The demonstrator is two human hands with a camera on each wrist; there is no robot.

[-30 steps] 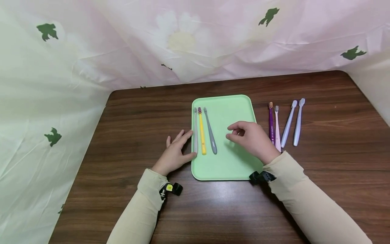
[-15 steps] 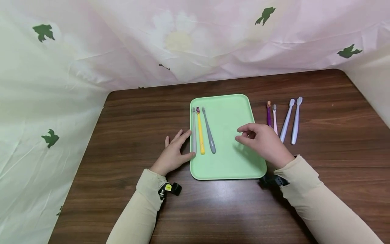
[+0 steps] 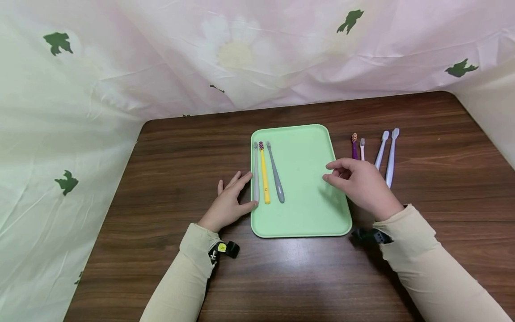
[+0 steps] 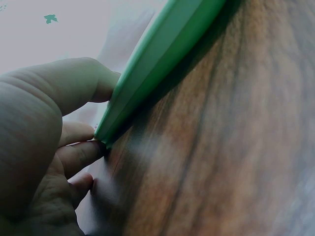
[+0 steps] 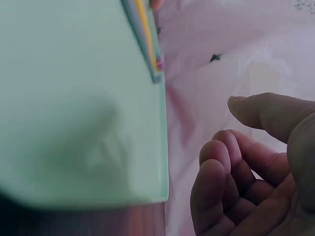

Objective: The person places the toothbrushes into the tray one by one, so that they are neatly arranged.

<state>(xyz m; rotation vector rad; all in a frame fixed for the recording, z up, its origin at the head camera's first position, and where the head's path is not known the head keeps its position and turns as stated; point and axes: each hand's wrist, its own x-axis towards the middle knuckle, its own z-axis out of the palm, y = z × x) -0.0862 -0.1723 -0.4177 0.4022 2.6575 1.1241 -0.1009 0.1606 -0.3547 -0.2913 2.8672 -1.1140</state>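
Three toothbrushes lie side by side along the left of a pale green tray (image 3: 306, 214): a light grey toothbrush (image 3: 256, 179), a yellow toothbrush (image 3: 264, 176) and a darker grey toothbrush (image 3: 276, 176). My left hand (image 3: 228, 206) rests against the tray's left edge; its thumb touches the rim in the left wrist view. Over the tray's right edge hovers my right hand (image 3: 364, 185), fingers loosely bent and holding nothing. Beyond it lie a purple toothbrush (image 3: 354, 147) and a pink toothbrush (image 3: 362, 150), their handles hidden behind the hand.
Two pale blue toothbrushes lie farther right on the brown wooden table (image 3: 193, 156), one blue toothbrush (image 3: 382, 150) partly covered by the right hand and the other blue toothbrush (image 3: 391, 156) beside it. A patterned curtain (image 3: 169, 53) hangs behind the table.
My right hand has moved right, from over the middle of the tray to its right edge, and now covers more of the toothbrushes there. The left hand stays at the tray's edge.
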